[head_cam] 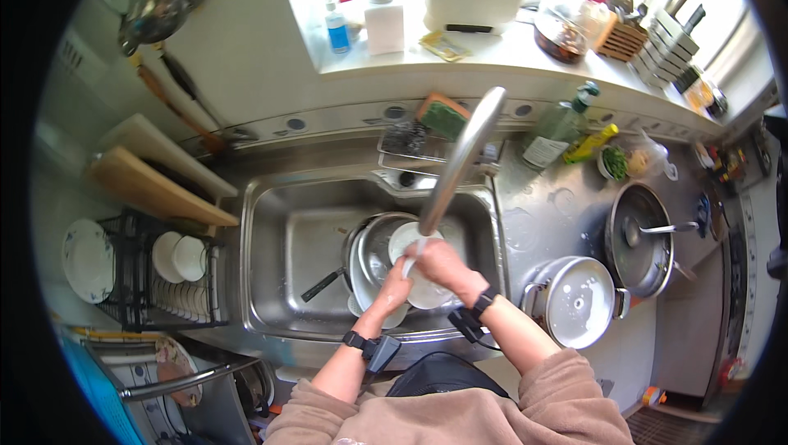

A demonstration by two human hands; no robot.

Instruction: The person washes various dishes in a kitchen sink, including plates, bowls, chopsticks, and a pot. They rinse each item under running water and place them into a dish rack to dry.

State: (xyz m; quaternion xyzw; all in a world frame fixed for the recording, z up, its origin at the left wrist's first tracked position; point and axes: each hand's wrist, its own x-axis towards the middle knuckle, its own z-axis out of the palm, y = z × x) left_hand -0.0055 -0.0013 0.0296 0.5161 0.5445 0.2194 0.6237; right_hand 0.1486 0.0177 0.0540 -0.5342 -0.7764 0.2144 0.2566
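Both my hands are over the right part of a stainless-steel sink [289, 260], below the faucet [462, 155]. A thin stream of water runs onto them. My left hand [394, 290] grips a small white dish [408, 266], seen nearly edge-on. My right hand [440, 265] closes over its upper part, with blurred fingertips; the dish's full shape is hidden. Under and around the hands lie a metal bowl [374, 254], a white bowl [403, 237] and another white bowl [429, 293]. A black-handled pan [323, 285] lies beneath the stack.
Left of the sink stand a black dish rack [126, 297] and cutting boards [163, 189]. A lidded pot [578, 303] and a wok [640, 254] with a ladle occupy the right counter. Behind are a sponge [443, 115], a wire holder [409, 162] and a green pump bottle [557, 131].
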